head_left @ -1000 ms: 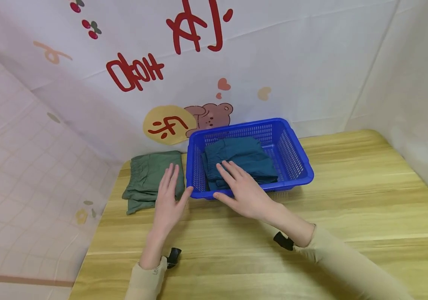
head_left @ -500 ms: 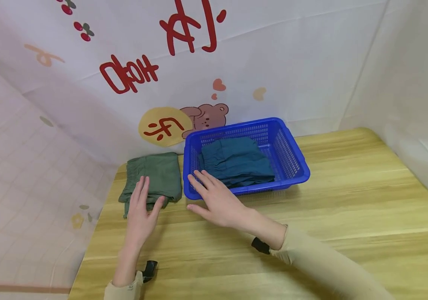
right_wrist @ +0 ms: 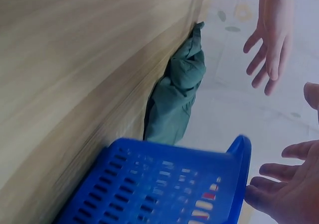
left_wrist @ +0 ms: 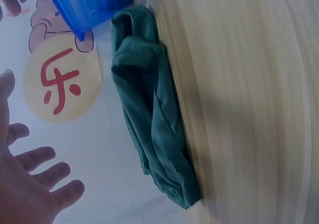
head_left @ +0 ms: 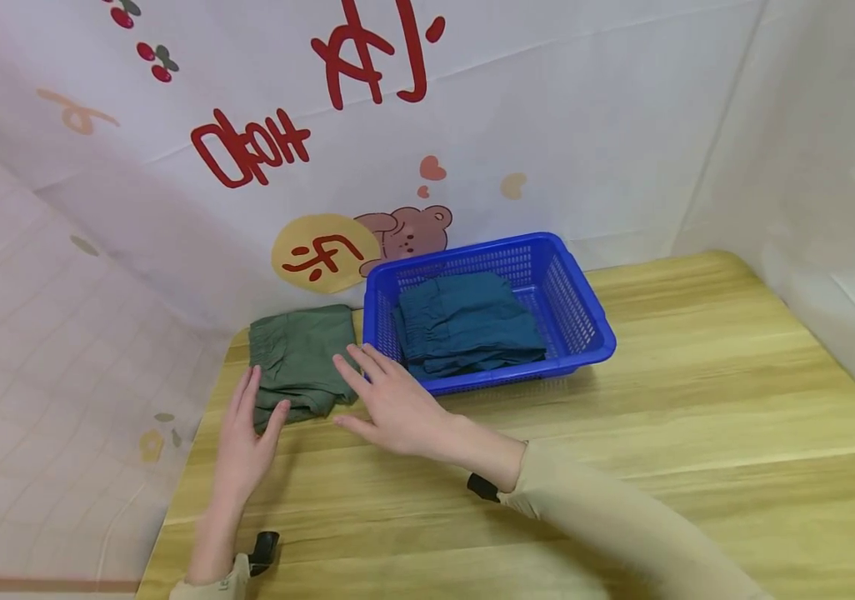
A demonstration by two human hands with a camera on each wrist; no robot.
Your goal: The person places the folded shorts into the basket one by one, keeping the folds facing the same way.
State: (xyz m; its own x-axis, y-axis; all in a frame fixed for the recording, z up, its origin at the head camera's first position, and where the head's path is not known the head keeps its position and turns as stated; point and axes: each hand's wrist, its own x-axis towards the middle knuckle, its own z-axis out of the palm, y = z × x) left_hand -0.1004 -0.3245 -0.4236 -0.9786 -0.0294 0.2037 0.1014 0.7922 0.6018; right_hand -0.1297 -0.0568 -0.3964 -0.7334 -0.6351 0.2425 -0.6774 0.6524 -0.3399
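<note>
Folded green elastic-waist pants (head_left: 307,350) lie on the table, left of a blue plastic basket (head_left: 577,361). My left hand (head_left: 243,442) hovers at the near left corner of the pants, fingers extended and holding nothing. In the left wrist view this hand (left_wrist: 30,184) is raised off the table, apart from the pants (left_wrist: 154,109). My right hand (head_left: 405,408), fingers spread and empty, is over the basket's near left corner, its fingertips overlapping the right side of the pants. The right wrist view has this hand (right_wrist: 294,184) beside the basket rim (right_wrist: 241,169).
Folded teal pants (head_left: 472,321) lie inside the basket, toward its left. The wooden table (head_left: 697,400) extends right and toward me. A white printed curtain (head_left: 585,100) stands behind, and another pale sheet (head_left: 60,375) hangs along the left side.
Both hands have moved left and a little toward me, from the basket's near side over to the green pants. The pants and basket stay in place; the view has shifted slightly.
</note>
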